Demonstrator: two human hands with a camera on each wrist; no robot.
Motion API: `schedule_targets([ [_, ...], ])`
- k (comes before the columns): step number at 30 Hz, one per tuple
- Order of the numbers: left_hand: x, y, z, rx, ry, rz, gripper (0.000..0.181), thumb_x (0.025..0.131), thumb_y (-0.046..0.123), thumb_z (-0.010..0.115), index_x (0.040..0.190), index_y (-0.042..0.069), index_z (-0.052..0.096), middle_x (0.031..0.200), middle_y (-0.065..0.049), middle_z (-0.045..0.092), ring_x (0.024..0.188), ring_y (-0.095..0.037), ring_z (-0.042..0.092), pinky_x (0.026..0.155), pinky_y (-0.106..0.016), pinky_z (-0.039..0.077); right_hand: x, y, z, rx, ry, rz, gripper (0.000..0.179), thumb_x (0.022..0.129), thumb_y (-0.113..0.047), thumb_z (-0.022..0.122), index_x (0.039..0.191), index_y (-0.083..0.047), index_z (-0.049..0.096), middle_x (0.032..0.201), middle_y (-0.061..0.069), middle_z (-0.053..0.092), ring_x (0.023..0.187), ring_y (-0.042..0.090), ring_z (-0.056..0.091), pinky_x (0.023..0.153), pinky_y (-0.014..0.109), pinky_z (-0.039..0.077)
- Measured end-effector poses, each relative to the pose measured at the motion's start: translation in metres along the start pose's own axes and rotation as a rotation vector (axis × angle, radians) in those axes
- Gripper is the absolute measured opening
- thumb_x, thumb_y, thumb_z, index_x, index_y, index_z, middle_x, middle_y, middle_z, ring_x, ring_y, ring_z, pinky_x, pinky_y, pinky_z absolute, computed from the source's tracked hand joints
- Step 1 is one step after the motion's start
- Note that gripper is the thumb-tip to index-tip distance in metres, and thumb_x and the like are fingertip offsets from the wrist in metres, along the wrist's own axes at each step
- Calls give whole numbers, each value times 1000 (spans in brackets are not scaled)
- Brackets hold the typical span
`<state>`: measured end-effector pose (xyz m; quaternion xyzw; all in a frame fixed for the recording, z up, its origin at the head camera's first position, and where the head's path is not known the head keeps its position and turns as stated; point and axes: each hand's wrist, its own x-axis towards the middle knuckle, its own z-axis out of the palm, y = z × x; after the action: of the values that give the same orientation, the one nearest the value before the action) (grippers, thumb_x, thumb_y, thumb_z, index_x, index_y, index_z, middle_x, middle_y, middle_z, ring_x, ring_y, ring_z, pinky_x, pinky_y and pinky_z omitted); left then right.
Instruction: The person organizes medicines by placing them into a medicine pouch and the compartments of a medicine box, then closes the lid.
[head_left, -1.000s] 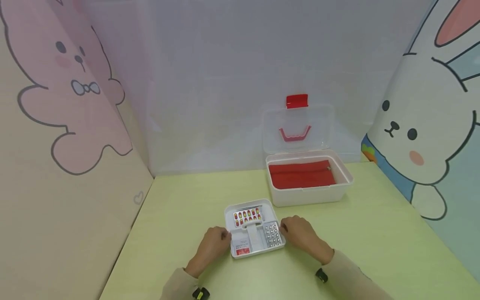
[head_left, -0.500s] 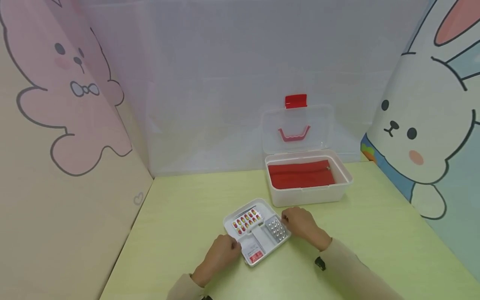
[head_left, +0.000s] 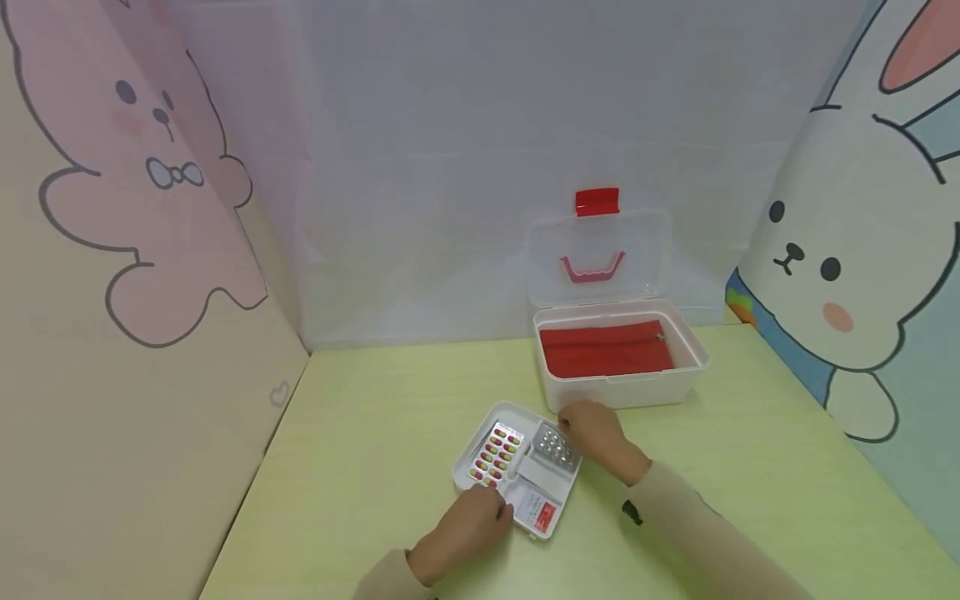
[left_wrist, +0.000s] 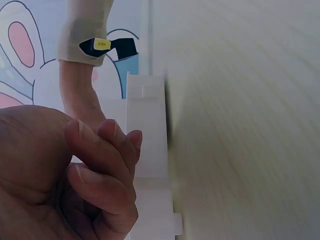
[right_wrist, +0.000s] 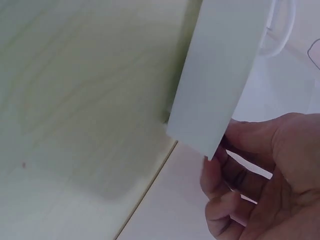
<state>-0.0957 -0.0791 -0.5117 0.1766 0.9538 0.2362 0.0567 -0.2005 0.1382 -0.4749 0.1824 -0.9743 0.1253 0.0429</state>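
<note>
On the table, a white compartment tray (head_left: 543,477) stands turned at an angle. In it lie a blister pack of red-and-yellow capsules (head_left: 495,457), a silver blister pack (head_left: 553,447) and a small red-and-white packet (head_left: 543,512). My left hand (head_left: 474,525) holds the tray's near-left edge; the left wrist view shows its fingers curled close against the tray's side wall (left_wrist: 147,130). At the far-right corner, my right hand (head_left: 600,433) pinches the tray between thumb and fingers, seen clearly beside the tray wall (right_wrist: 220,75) in the right wrist view.
Behind the right hand stands a white box (head_left: 622,392) with its clear lid (head_left: 543,258) raised against the back wall. A red pouch (head_left: 607,350) lies inside it. Cartoon-printed panels (head_left: 825,333) border the table on both sides.
The tray has turned clockwise in the head view, its capsule pack now at the left. My left hand has moved right and nearer, while my right hand has shifted slightly toward the box.
</note>
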Motion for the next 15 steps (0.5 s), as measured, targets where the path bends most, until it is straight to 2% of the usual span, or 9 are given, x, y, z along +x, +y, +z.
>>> schedule_targets([
  [4,2,12,0,18,-58,21,42,93,19,59,53,14,47,55,7,43,49,-5,37,48,-21,33,5,-4,3,-51,30,-16,18,82,-4,65,65,-10,65,62,2,54,60,16,44,51,32,41],
  [10,5,29,2,-32,-181,21,40,97,18,54,58,14,54,46,6,47,32,-3,41,38,-20,37,11,-7,12,-150,49,-48,19,86,-9,66,67,-9,67,67,4,55,59,17,46,51,35,45],
  [15,7,39,6,-21,-204,39,42,97,19,53,56,15,52,38,8,44,27,-2,39,34,-19,36,16,-8,18,-146,76,-70,18,86,-8,67,68,-9,68,69,4,57,61,16,47,51,35,47],
])
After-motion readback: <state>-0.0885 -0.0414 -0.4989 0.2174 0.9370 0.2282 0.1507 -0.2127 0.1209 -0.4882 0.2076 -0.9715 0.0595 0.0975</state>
